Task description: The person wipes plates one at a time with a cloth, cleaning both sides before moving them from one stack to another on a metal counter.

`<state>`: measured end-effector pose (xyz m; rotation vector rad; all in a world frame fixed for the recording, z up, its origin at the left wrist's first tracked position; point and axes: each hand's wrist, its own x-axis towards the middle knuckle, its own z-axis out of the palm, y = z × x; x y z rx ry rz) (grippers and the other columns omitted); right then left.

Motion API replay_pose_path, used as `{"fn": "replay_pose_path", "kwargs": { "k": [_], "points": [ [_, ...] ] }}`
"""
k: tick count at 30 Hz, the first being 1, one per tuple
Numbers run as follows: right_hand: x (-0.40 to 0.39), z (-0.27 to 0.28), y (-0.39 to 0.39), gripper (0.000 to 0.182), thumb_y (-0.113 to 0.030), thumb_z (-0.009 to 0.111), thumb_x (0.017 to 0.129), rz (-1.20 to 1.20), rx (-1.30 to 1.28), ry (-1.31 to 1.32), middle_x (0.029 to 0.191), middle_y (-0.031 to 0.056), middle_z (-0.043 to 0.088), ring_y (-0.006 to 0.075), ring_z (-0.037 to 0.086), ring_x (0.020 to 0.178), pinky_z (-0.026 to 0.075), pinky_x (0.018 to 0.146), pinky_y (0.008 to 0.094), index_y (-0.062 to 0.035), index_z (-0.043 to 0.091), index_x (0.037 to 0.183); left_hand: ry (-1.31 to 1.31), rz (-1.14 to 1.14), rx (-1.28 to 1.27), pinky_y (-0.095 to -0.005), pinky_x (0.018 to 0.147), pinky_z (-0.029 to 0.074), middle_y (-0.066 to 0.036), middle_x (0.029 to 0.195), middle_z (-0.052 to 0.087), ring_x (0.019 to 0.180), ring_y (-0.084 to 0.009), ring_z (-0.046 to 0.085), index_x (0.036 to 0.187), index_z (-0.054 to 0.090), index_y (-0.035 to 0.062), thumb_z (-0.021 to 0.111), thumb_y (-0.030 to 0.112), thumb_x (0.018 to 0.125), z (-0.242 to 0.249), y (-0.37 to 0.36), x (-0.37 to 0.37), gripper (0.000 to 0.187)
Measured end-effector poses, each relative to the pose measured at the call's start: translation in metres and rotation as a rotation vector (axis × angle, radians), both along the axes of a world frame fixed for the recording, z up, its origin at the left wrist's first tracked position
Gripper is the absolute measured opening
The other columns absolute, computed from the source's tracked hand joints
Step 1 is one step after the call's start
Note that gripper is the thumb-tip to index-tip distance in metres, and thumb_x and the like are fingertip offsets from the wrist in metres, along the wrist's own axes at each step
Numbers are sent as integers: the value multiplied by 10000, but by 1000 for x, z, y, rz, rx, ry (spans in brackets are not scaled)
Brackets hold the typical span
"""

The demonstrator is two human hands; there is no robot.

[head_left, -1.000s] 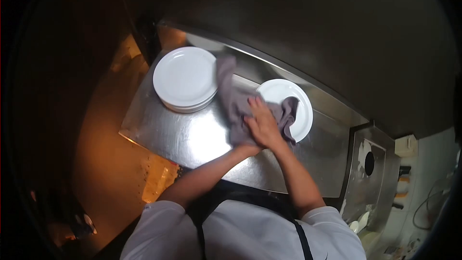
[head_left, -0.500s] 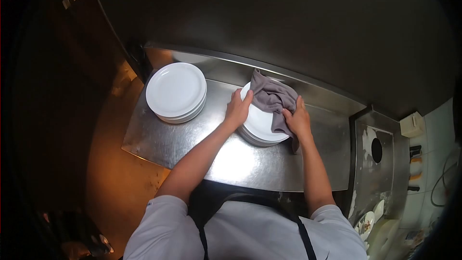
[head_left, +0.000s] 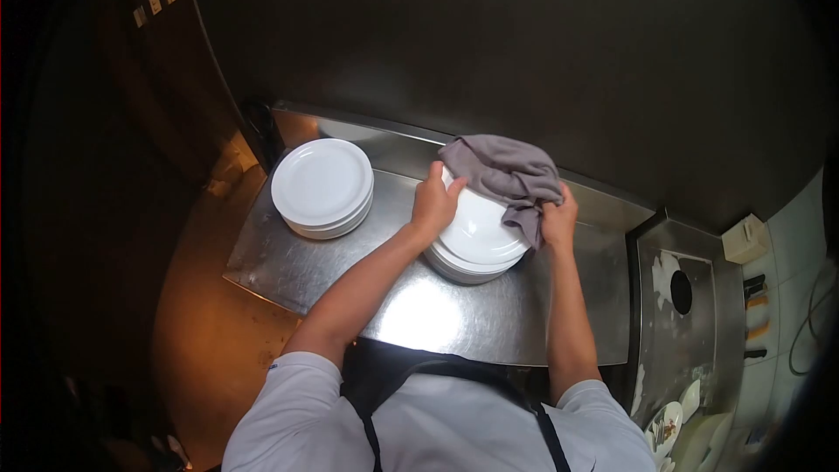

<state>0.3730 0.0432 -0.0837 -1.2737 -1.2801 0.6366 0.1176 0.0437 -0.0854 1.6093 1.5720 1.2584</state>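
Observation:
My left hand point(head_left: 435, 204) grips the left edge of a white plate point(head_left: 481, 232), its thumb on the rim. That plate is raised at its far side over a stack of white plates point(head_left: 472, 274). A grey-purple cloth point(head_left: 502, 168) is bunched over the plate's far edge, with a corner hanging on its right side. My right hand point(head_left: 559, 217) is closed on the cloth at the plate's right edge. To the left, another stack of white plates point(head_left: 322, 183) stands on the steel counter point(head_left: 384, 253).
A steel backsplash point(head_left: 384, 129) runs along the counter's far edge. At the right are a steel surface with a round dark hole point(head_left: 681, 292), a white box point(head_left: 745, 239), knives on the wall point(head_left: 755, 284) and a plate with food scraps point(head_left: 667, 426).
The plate's far side looks more raised. The cloth has shifted towards the far edge and covers less of the plate's face. My right hand has moved slightly right, and the view has shifted.

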Motion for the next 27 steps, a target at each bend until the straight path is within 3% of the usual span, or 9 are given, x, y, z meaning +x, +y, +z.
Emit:
{"fn": "replay_pose_path", "kwargs": {
  "k": [2, 5, 7, 10, 15, 18, 21, 24, 27],
  "points": [
    [1, 35, -8, 394, -14, 577, 838, 79, 40, 124, 1088, 104, 687, 175, 649, 963, 509, 872, 303, 33, 610, 1228, -64, 39, 171, -484, 767, 518, -270, 937, 685, 866, -469, 665, 1143, 505, -19, 660, 297, 933, -14, 13, 3, 409],
    [-1, 94, -23, 411, -62, 575, 883, 370, -10, 542, 1153, 98, 657, 177, 637, 998, 508, 872, 289, 13, 572, 1287, -222, -63, 150, -447, 790, 521, -245, 971, 690, 904, -408, 680, 1115, 535, -6, 653, 288, 939, 4, 8, 6, 362],
    [-8, 72, -20, 439, -147, 600, 912, 113, 90, 181, 1185, 103, 646, 197, 633, 1038, 506, 915, 332, 5, 541, 1319, -276, -114, 103, -423, 791, 519, -221, 973, 693, 904, -356, 684, 1089, 547, -5, 650, 291, 943, 20, -5, 18, 346],
    [-36, 49, -25, 436, -144, 606, 910, 140, 148, 455, 1183, 102, 644, 199, 630, 1042, 501, 920, 332, 4, 542, 1315, -351, -194, 107, -365, 813, 506, -140, 971, 688, 895, -204, 648, 1084, 572, 2, 630, 307, 966, 37, -25, 43, 331],
    [-88, 34, -58, 432, -139, 616, 907, 183, 168, 682, 1180, 100, 642, 202, 624, 1048, 494, 929, 333, 3, 544, 1308, -442, 10, 163, -364, 771, 510, -151, 939, 683, 834, -226, 650, 1064, 580, -34, 623, 293, 974, 38, -2, 7, 342],
    [-68, 71, -58, 429, -136, 622, 905, 221, 212, 556, 1179, 99, 641, 204, 621, 1052, 489, 934, 334, 2, 546, 1304, -536, -109, 150, -349, 774, 512, -127, 951, 689, 845, -188, 640, 1068, 582, -31, 618, 298, 978, 42, -5, -27, 343],
    [-62, 102, -38, 427, -133, 628, 903, 250, 212, 434, 1177, 97, 640, 206, 617, 1056, 485, 939, 335, 2, 547, 1300, -278, -227, 42, -336, 779, 511, -119, 965, 690, 868, -172, 639, 1083, 583, -28, 614, 303, 981, 42, -31, -25, 347],
    [-96, 68, -30, 424, -130, 634, 901, 220, 215, 581, 1175, 96, 639, 207, 614, 1060, 480, 944, 336, 1, 548, 1295, -456, -299, 46, -315, 801, 514, -101, 1004, 671, 909, -136, 610, 1127, 570, -27, 593, 269, 1002, 27, -34, -14, 322],
    [-138, 30, -61, 422, -127, 640, 899, 221, 161, 732, 1174, 95, 637, 209, 610, 1063, 475, 950, 336, 0, 549, 1291, -563, -145, 59, -314, 808, 513, -107, 1021, 671, 921, -151, 616, 1113, 575, -34, 608, 277, 991, 36, -31, -33, 336]
  ]
}}
